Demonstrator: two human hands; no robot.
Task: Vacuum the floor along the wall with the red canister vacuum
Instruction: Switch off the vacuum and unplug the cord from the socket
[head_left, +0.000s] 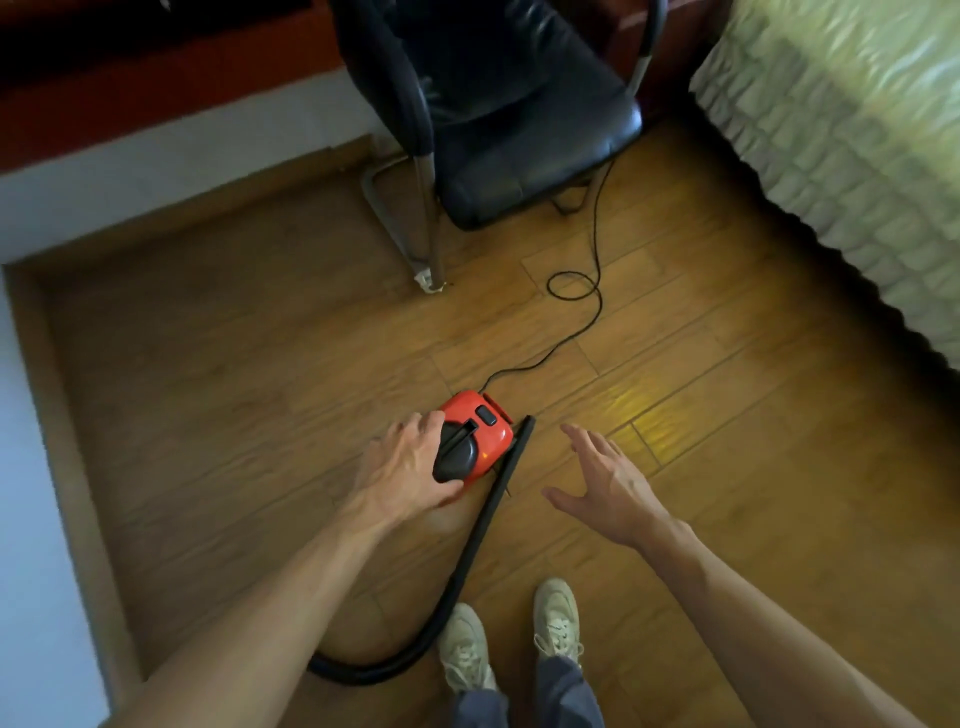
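Since the red canister vacuum (488, 434) sits on the floor (249, 364) apart from the wall (156, 171), the left hand (408, 467) seems to clasp its black front to drag it closer, right hand (605, 486) spread empty beside the hose (467, 561).

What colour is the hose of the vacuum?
The hose is black; the head view shows it best.

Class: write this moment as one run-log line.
left hand grips vacuum | right hand open, empty | hose on floor | cord toward chair
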